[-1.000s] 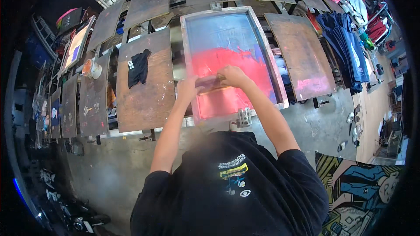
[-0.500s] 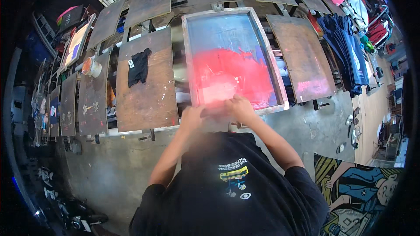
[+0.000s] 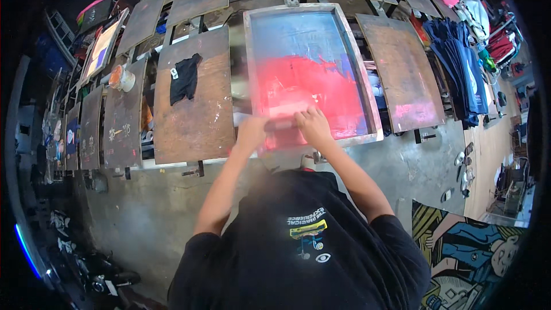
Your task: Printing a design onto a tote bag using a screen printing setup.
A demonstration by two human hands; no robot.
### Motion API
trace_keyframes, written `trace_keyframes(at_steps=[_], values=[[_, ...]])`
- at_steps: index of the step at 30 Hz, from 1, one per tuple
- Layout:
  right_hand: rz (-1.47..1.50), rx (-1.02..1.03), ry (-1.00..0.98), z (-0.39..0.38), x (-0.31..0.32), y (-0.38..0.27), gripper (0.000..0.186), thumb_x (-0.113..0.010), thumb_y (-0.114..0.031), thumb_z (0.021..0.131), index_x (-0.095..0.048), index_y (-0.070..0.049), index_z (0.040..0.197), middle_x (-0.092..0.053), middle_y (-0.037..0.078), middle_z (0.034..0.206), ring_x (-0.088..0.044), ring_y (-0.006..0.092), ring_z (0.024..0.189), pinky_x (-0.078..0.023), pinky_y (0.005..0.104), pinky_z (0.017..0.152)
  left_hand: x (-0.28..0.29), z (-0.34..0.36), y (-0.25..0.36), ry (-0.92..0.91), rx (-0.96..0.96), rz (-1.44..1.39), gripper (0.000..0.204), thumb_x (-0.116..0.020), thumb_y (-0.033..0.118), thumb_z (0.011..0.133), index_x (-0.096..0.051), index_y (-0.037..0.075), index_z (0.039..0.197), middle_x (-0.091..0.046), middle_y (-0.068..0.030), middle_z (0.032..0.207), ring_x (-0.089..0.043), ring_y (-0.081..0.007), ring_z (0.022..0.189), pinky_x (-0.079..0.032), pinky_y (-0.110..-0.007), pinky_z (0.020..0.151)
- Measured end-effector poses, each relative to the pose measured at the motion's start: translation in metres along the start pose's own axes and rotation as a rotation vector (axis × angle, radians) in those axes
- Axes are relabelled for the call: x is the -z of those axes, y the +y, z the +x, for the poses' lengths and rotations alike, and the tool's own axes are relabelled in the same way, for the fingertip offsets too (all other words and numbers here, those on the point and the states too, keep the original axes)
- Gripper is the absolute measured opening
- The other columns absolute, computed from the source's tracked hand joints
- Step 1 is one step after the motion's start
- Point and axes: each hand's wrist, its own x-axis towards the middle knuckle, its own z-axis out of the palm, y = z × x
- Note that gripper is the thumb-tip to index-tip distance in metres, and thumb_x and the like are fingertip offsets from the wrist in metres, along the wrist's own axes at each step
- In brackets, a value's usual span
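A screen-printing frame [image 3: 374, 116] with a pale wooden border lies in front of me. Over the lower half of its blue mesh [image 3: 293, 34] spreads wet red ink [image 3: 338, 97]. Both my hands are closed on a squeegee [image 3: 281, 123], held crosswise near the frame's near end. My left hand [image 3: 251, 132] wraps its left end, and my right hand [image 3: 313, 127] grips the right end with fingers over the top. The squeegee is partly blurred, and its lower edge is hidden.
Brown printing boards [image 3: 402, 74] stand in rows around the frame. A small black garment [image 3: 185, 79] lies on the board to the left, with a stained bucket [image 3: 121, 78] beyond it. Dark blue garments [image 3: 459, 69] hang at right. A cartoon-painted panel [image 3: 470, 252] is at lower right.
Both hands and the squeegee have moved a little away from me over the red ink, still gripping. The whole view has shifted slightly.
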Motion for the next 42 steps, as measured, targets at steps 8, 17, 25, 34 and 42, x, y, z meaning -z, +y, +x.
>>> trace_keyframes(at_steps=[8,17,25,34,42], values=[[0.098,0.074,-0.095,-0.038,0.029,-0.018,0.013,-0.059,-0.014,0.078,-0.057,-0.011,0.090,-0.065,0.006,0.085,-0.057,0.0255,0.090,-0.046,0.0393,0.080,-0.001,-0.056,0.027,-0.077,0.059,-0.032,0.039,-0.077,0.034,0.070,-0.071,0.014,0.104,-0.069,-0.0164,0.089,-0.064,-0.0368,0.086,-0.051,-0.045,0.078],[0.141,-0.071,-0.126,0.048,0.014,0.027,0.016,-0.067,-0.013,0.075,-0.060,-0.012,0.089,-0.065,0.009,0.083,-0.058,0.0301,0.092,-0.047,0.0442,0.078,0.017,0.031,0.015,0.054,0.022,0.076,0.033,-0.075,0.034,0.075,-0.069,0.012,0.099,-0.068,-0.0161,0.086,-0.064,-0.0384,0.083,-0.049,-0.048,0.074],[0.026,0.023,-0.071,-0.025,0.013,-0.005,0.016,-0.064,-0.013,0.075,-0.059,-0.012,0.090,-0.066,0.005,0.086,-0.057,0.0253,0.093,-0.045,0.0398,0.081,0.002,-0.032,0.031,0.011,-0.036,-0.071,0.038,-0.076,0.025,0.072,-0.068,0.011,0.107,-0.068,-0.0173,0.093,-0.065,-0.0378,0.089,-0.051,-0.047,0.076],[0.402,-0.197,-0.209,-0.003,0.050,0.024,0.031,-0.073,-0.025,0.074,-0.060,-0.003,0.090,-0.066,0.008,0.081,-0.063,0.0253,0.079,-0.049,0.0414,0.068,0.031,-0.007,0.044,0.391,-0.095,-0.186,0.047,-0.078,0.020,0.077,-0.064,0.006,0.119,-0.067,-0.0162,0.104,-0.064,-0.0331,0.095,-0.049,-0.038,0.085],[1.583,-0.725,-0.072,0.000,0.112,0.009,0.024,-0.070,-0.024,0.088,-0.061,-0.004,0.098,-0.055,-0.003,0.068,-0.046,0.0048,0.052,-0.033,0.0224,0.046,0.065,-0.007,0.071,0.651,0.076,-1.022,0.028,-0.064,0.012,0.093,-0.059,0.002,0.120,-0.061,-0.0011,0.095,-0.056,-0.0063,0.083,-0.045,-0.021,0.075]])
